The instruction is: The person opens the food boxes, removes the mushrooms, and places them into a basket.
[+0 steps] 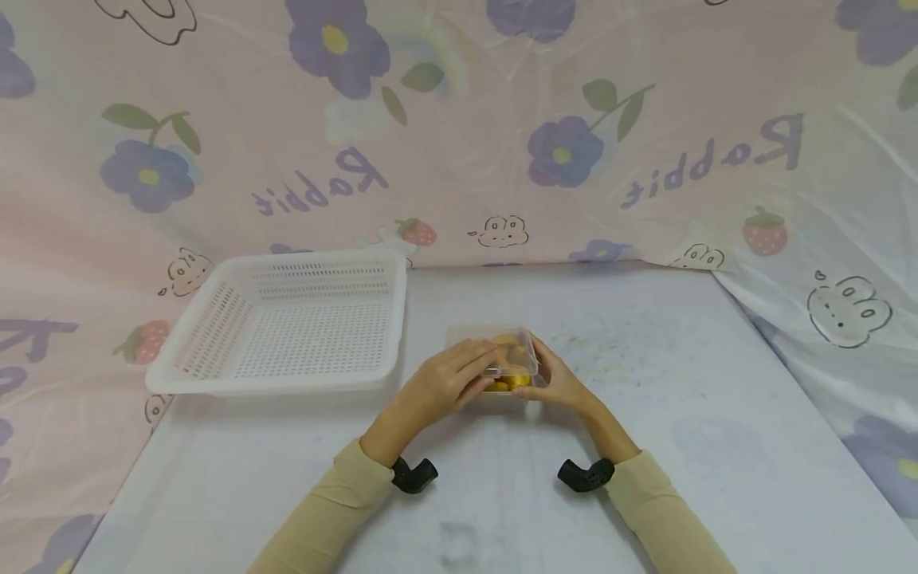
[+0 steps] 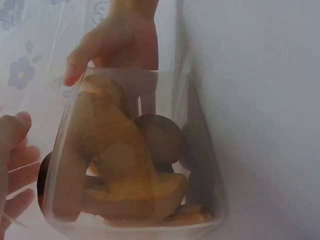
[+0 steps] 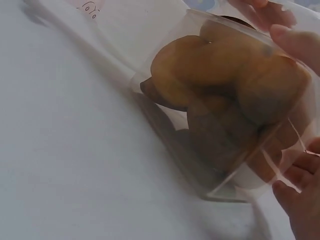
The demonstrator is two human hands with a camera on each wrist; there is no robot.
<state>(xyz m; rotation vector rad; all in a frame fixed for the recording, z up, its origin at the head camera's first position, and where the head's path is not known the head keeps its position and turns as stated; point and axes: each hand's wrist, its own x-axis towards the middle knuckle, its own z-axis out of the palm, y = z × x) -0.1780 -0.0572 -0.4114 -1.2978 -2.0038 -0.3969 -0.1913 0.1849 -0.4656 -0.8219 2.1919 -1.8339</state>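
A small clear plastic box (image 1: 518,363) stands near the middle of the table, between the two hands. Through its walls show several rounded yellow-brown pieces (image 2: 117,155) and a darker round one (image 2: 162,140); their kind is not plain. The right hand (image 1: 562,384) grips the box from the right, thumb at the near side and fingers round the far side. From the left, the left hand (image 1: 441,381) reaches over the box with fairly straight fingers at its top edge. In the left wrist view its fingers (image 2: 22,165) lie beside the box wall.
A large white perforated basket (image 1: 283,387) sits at the back left of the white table (image 1: 495,494). Behind and along both sides hangs a pale cloth (image 1: 459,159) printed with flowers, rabbits and strawberries. Black curved pieces (image 1: 588,476) are worn at both wrists.
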